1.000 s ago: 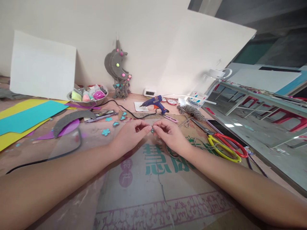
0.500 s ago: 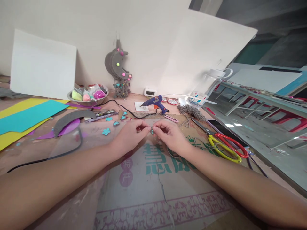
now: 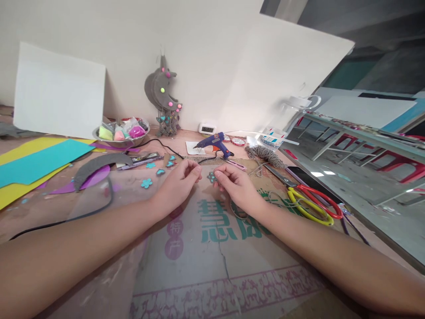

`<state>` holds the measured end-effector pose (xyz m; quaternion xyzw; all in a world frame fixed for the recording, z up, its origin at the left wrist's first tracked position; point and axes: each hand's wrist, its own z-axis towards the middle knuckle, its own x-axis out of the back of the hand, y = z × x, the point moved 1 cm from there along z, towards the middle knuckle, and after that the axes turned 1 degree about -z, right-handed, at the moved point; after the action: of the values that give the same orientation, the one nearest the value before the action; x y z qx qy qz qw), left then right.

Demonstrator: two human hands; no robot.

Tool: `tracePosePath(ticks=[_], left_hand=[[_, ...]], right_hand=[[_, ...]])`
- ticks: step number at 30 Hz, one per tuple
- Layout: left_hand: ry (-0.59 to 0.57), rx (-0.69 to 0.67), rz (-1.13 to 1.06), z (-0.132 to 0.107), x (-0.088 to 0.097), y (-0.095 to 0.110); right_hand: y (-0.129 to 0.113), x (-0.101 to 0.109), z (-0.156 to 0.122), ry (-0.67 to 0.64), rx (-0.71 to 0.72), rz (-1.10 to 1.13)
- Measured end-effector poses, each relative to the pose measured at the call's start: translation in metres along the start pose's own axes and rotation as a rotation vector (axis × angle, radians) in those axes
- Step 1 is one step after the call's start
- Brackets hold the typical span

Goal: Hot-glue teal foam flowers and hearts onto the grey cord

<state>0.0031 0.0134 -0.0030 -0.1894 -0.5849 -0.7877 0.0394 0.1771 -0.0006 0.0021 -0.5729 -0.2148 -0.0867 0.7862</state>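
Note:
Between the thumb and fingers of my right hand (image 3: 236,184) is a small grey and teal flower-shaped piece (image 3: 211,177), held just above the printed cardboard (image 3: 186,274). My left hand (image 3: 182,181) is a short gap to its left, thumb against curled fingers; whether anything small is pinched there is hidden. Beyond my left hand lie a teal flower cutout (image 3: 146,183) and teal heart pieces (image 3: 160,172). A thin cord (image 3: 237,213) loops on the cardboard below my right hand.
A blue glue gun (image 3: 214,141) rests behind my hands, its black cable running left. Scissors (image 3: 312,201), a phone (image 3: 308,179) and grey yarn (image 3: 264,156) lie to the right. At left are coloured sheets (image 3: 43,160), a grey crescent (image 3: 99,165) and a bowl (image 3: 121,142). A moon ornament (image 3: 162,91) hangs behind.
My left hand has moved left, away from the flower-shaped piece that both hands were pinching. My right hand keeps hold of it, and more of the piece now shows.

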Motion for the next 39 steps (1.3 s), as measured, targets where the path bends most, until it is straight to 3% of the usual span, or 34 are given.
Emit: tracePosePath(ticks=[5,9,14,23,39], left_hand=[[0.000,0.014,0.120,-0.002,0.003,0.005],[-0.046,-0.034,0.086,-0.001,0.002,0.004],[-0.063,0.017,0.023,0.000,0.000,0.002],[-0.141,-0.057,0.038,-0.004,0.000,0.013],[-0.025,-0.029,0.079,-0.003,0.001,0.008]], right_hand=[[-0.002,0.000,0.000,-0.001,-0.005,0.004],[-0.004,0.000,0.000,-0.007,-0.001,0.002],[-0.004,0.000,0.000,0.011,0.013,-0.018],[-0.005,0.000,0.001,-0.013,0.015,-0.023],[-0.005,-0.001,0.001,-0.040,-0.016,-0.004]])
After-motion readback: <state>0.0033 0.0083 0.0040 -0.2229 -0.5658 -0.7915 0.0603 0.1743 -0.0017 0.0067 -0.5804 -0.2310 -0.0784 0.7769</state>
